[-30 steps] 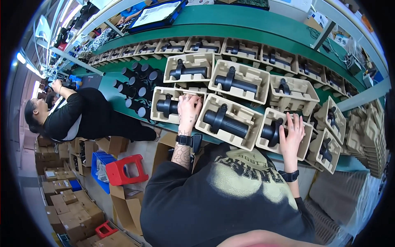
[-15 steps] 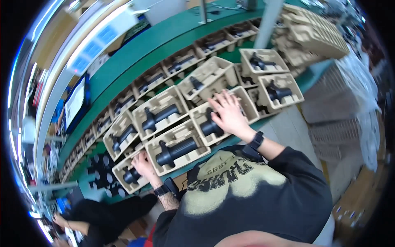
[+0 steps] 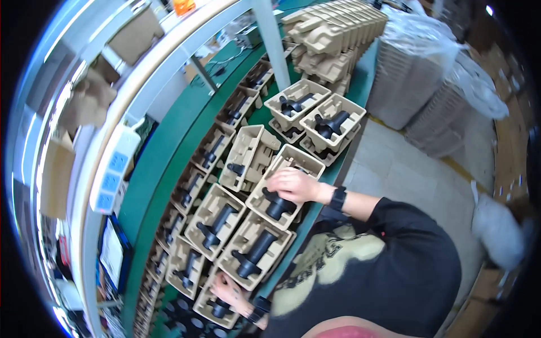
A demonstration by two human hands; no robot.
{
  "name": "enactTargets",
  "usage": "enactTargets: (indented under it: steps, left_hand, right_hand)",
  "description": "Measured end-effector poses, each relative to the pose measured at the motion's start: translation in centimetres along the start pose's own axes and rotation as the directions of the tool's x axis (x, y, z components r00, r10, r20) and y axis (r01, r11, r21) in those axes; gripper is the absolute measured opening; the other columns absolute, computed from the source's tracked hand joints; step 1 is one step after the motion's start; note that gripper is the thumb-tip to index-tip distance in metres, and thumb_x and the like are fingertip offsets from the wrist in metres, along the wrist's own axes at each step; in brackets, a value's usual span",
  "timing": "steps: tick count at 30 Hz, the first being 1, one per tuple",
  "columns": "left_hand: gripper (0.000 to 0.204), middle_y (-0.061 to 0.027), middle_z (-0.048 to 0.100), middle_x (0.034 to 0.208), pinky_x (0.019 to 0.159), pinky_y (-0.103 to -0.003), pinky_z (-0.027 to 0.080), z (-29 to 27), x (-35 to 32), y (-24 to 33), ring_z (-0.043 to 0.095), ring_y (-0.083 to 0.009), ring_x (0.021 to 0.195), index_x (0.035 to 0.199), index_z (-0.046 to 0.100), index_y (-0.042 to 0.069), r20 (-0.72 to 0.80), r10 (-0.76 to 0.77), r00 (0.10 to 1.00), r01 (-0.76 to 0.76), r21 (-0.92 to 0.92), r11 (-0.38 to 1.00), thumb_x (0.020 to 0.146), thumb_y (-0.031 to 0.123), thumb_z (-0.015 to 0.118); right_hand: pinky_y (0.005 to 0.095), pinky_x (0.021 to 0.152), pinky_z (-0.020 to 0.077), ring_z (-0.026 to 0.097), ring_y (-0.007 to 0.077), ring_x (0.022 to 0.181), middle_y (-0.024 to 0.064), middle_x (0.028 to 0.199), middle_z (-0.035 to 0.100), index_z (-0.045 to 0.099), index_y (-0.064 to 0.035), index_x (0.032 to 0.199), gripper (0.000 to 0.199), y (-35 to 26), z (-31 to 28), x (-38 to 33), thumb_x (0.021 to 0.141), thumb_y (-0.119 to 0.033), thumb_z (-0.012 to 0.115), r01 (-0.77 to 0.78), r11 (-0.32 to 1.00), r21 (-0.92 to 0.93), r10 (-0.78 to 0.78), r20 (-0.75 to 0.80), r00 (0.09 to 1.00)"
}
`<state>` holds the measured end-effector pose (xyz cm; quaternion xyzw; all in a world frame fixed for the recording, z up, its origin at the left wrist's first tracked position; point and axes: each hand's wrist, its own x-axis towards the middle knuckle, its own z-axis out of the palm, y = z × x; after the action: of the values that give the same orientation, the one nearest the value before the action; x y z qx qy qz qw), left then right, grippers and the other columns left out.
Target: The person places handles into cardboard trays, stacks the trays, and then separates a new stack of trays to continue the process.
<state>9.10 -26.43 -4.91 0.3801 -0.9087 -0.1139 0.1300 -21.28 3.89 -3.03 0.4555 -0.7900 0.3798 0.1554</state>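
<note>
My right hand (image 3: 296, 185) bends over a tan moulded-pulp tray (image 3: 317, 161). Its fingers are together and curled down beside a black cylindrical part (image 3: 279, 207); what the fingertips grip is hidden. At the near end of the row, my left hand (image 3: 230, 292) is closed at the rim of another pulp tray (image 3: 205, 310), above a black part (image 3: 218, 307) lying inside. Between my hands sits a tray holding a long black cylinder (image 3: 255, 253) with a flanged end. Beside it, one more tray cradles a similar black cylinder (image 3: 218, 226).
A line of filled trays (image 3: 209, 149) runs along the green bench (image 3: 169, 141). Two stacked trays (image 3: 332, 124) stand at the far end, near a grey post (image 3: 272, 45) and nested empty trays (image 3: 338, 28). Plastic-wrapped stacks (image 3: 417, 73) stand on the floor.
The view has turned, so the tray row now slopes more steeply. My right hand's spread fingers have come together and curled over the tray. My left hand stays at the same tray.
</note>
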Motion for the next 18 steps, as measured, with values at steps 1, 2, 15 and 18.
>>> enactTargets:
  steps: [1, 2, 15, 18]
  left_hand:
    - [0.024, -0.0185, 0.065, 0.091, 0.082, -0.045, 0.042, -0.4, 0.3, -0.6, 0.055, -0.0353, 0.087, 0.098, 0.069, 0.005, 0.066, -0.008, 0.998, 0.014, -0.086, 0.996, 0.090, 0.024, 0.058]
    - [0.026, -0.0199, 0.066, 0.091, 0.082, -0.045, 0.042, -0.8, 0.7, -1.0, 0.055, -0.0358, 0.085, 0.100, 0.069, 0.003, 0.142, -0.019, 0.990, 0.042, -0.166, 0.985, 0.090, 0.024, 0.057]
    - [0.025, -0.0130, 0.064, 0.116, 0.084, -0.038, 0.050, -9.1, -1.2, 10.3, 0.061, -0.0287, 0.105, 0.111, 0.069, 0.009, -0.040, -0.277, 0.960, 0.274, -0.083, 0.958, 0.092, 0.020, 0.057]
    - [0.019, -0.0166, 0.066, 0.102, 0.079, -0.038, 0.051, -9.7, -3.6, 17.7, 0.063, -0.0294, 0.093, 0.103, 0.069, 0.001, -0.441, -0.125, 0.889, -0.004, -0.280, 0.960, 0.092, 0.014, 0.060]
  right_hand:
    - [0.0405, 0.098, 0.0441, 0.051, 0.0283, 0.122, 0.0103, 0.119, 0.060, 0.065, -0.0069, 0.104, 0.024, 0.0, -1.1, -0.2, 0.082, -0.010, 0.059, 0.096, 0.994, 0.052, -0.095, -0.025, 0.995]
    - [0.0405, 0.098, 0.0445, 0.052, 0.0264, 0.119, 0.0093, 0.117, 0.061, 0.065, -0.0075, 0.103, 0.022, -0.2, -1.6, -0.6, 0.082, -0.008, 0.059, 0.194, 0.976, 0.103, -0.190, -0.045, 0.981]
    - [0.0432, 0.094, 0.0416, 0.058, 0.0225, 0.107, 0.0069, 0.097, 0.064, 0.066, -0.0095, 0.104, 0.021, 0.1, -4.3, -5.4, 0.087, -0.016, 0.056, -0.124, 0.986, 0.114, 0.113, 0.098, 0.989]
    - [0.0422, 0.092, 0.0443, 0.060, 0.0236, 0.102, 0.0087, 0.099, 0.065, 0.064, -0.0057, 0.109, 0.024, 1.9, -8.4, -4.9, 0.092, -0.016, 0.052, -0.281, 0.638, 0.717, 0.239, 0.162, 0.957]
